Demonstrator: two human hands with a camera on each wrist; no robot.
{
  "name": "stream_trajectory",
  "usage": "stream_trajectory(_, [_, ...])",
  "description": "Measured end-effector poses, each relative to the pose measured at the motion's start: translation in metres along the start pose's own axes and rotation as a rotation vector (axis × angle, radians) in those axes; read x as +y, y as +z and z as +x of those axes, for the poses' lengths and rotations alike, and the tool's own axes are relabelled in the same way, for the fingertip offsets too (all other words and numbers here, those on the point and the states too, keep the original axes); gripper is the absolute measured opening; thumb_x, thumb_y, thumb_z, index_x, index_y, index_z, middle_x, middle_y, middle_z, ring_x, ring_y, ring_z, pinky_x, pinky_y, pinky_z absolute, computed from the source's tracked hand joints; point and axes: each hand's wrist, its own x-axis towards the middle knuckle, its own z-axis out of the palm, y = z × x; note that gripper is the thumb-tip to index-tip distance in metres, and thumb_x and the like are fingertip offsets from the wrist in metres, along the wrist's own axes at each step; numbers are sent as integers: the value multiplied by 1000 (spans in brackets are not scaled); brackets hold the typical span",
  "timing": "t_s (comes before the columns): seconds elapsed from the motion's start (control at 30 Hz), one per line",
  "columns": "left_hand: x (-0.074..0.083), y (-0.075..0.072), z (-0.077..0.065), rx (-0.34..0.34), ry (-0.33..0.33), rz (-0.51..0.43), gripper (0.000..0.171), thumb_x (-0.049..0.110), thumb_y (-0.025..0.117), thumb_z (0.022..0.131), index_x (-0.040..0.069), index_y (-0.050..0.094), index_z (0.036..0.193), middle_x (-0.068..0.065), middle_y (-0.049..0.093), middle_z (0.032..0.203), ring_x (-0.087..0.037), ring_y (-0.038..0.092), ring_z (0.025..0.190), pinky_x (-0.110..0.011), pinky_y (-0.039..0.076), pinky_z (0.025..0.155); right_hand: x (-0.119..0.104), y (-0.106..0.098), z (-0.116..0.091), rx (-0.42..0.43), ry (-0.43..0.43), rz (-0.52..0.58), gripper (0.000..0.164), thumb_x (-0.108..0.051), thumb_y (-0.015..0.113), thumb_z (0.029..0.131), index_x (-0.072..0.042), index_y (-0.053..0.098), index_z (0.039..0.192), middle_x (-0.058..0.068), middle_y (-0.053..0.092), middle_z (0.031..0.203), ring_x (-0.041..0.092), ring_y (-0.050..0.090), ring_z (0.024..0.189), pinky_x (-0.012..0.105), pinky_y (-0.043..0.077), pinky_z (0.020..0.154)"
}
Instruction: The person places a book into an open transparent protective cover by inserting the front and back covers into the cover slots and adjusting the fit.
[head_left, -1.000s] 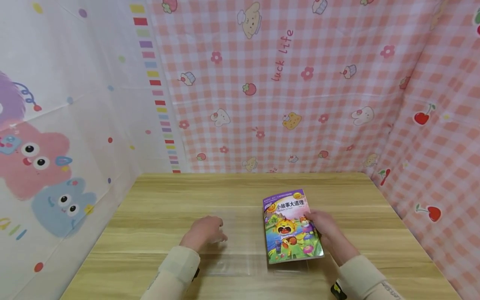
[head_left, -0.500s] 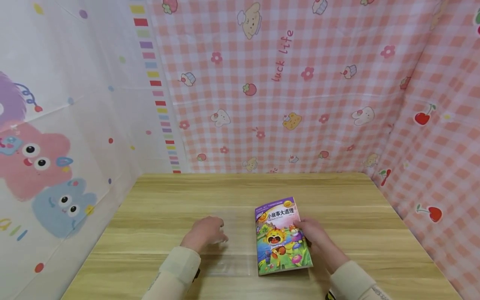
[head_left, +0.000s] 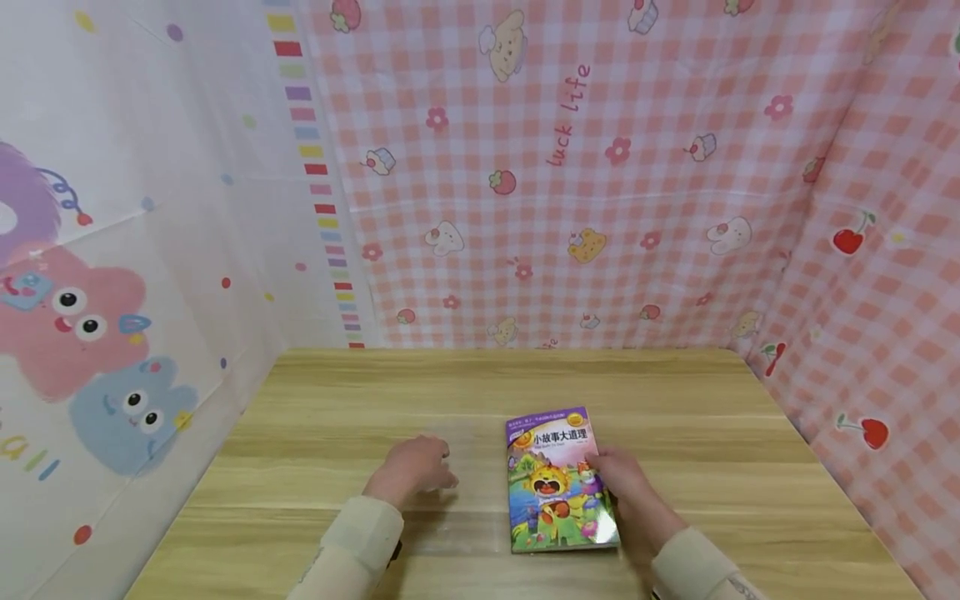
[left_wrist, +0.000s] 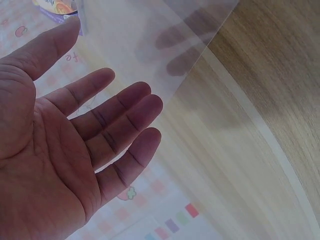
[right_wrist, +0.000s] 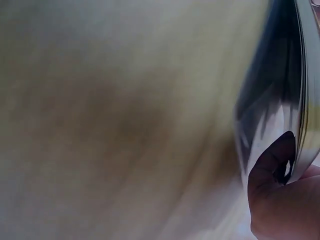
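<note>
Purple-topped book [head_left: 555,492], lower centre, long axis up-frame; right hand [head_left: 633,492] grips its right edge. Left hand [head_left: 412,468], fingers loose, sits apart, leftward.

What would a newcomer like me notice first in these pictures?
Probably the brightly coloured paperback book with a cartoon lion cover, in the person's right-hand grip, right of centre. Behind it, the pink-and-white checked fabric backdrop fills much of the head view. At far left, big-eyed pink and blue cartoon creatures stand out on white fabric.

The left hand [head_left: 414,467] is relaxed, its thumb [left_wrist: 55,47] apart from the fingers [left_wrist: 117,135]. The right hand [head_left: 626,483] is pinching, thumb uppermost.
</note>
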Motion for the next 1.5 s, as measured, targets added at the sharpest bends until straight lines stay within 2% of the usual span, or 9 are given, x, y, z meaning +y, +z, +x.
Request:
stream_trajectory(0.13, [-1,1,1,0,-6,-6,48,29,74,79,0,65,117,-18,68,116,-36,59,105,-51,50,90,5,0,-1,37,-16,-100,32,-10,47,97,15,57,115,15,68,80,19,63,63,29,54,56])
stream_trajectory(0.3, [-2,3,1,-11,-21,-17,48,30,73,80,1,64,118,-18,68,116,-35,59,104,-51,51,88,5,4,-5,28,-36,-174,38,-11,44,99,12,51,129,20,69,91,21,64,70,34,57,63])
stream_trajectory(0.47, [-2,3,1,-13,-24,-25,47,29,73,81,1,64,118,-18,67,116,-35,59,104,-52,51,88,4,9,-9,43,-127,-305,46,-13,47,97,11,43,137,21,67,99,21,62,75,41,54,72])
stream_trajectory(0.6, [-3,4,2,-13,-36,-35,49,29,73,81,1,64,119,-18,67,117,-35,59,105,-51,50,89,-4,13,-21,77,-197,-487,49,-19,52,94,8,48,134,19,67,98,25,60,78,45,53,73])
stream_trajectory(0.73, [-5,5,2,-6,-37,-31,49,30,73,80,1,64,119,-17,67,118,-35,59,105,-51,50,90,-13,12,-32,93,-246,-684,51,-24,54,93,9,51,132,31,61,115,42,57,99,61,47,87])
stream_trajectory(0.83, [-6,4,2,4,-27,-22,49,30,73,80,1,65,118,-17,68,116,-35,60,104,-52,50,90,-17,9,-36,115,-280,-757,42,-25,54,93,7,62,119,29,65,105,40,59,92,57,50,82])
stream_trajectory(1.0, [-6,3,1,6,-16,-13,49,31,73,80,1,65,118,-17,68,116,-35,60,104,-51,51,89,-22,5,-35,123,-227,-593,34,-25,51,95,3,70,100,9,64,72,20,55,64,35,46,58])
stream_trajectory(1.23, [-5,3,1,10,-7,-10,48,31,73,80,1,65,117,-17,68,116,-35,60,103,-51,51,88,-19,1,-27,150,-171,-452,42,-26,50,97,10,67,109,15,70,83,20,60,70,39,53,66])
stream_trajectory(1.5, [-5,3,0,12,-1,-16,46,30,71,82,0,65,116,-18,68,115,-35,61,102,-51,51,87,-20,6,-26,204,-194,-414,36,-32,57,93,-1,69,78,5,63,64,14,52,57,26,42,49])
